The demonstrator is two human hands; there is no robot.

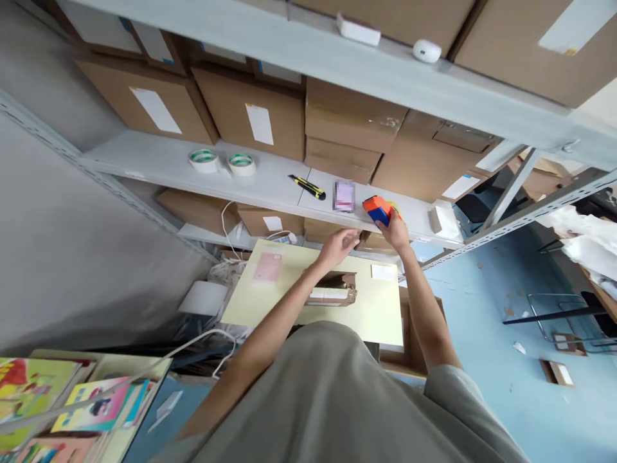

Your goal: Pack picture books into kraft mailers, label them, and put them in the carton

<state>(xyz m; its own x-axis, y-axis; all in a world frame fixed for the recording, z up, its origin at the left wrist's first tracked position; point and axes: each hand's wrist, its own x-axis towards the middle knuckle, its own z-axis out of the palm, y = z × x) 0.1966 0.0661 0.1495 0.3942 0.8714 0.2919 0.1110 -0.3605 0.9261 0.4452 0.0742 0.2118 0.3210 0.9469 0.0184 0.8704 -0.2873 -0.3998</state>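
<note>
My right hand [398,233] grips an orange and blue tape dispenser [376,209] at the front edge of the grey shelf [270,183]. My left hand [340,245] reaches out just below that shelf edge, fingers loosely curled, holding nothing. Under both arms a small open cardboard box [332,290] with a white label sits on a pale yellow table [380,312]. A pink slip [267,265] and a white card [384,272] lie on the table.
The shelf carries two tape rolls [222,161], a yellow and black utility knife [307,187], a blurred small pack [344,196] and a white box [444,221]. Brown cartons [250,122] fill the shelves behind. Colourful books [72,399] lie at lower left, a blue floor [482,308] at right.
</note>
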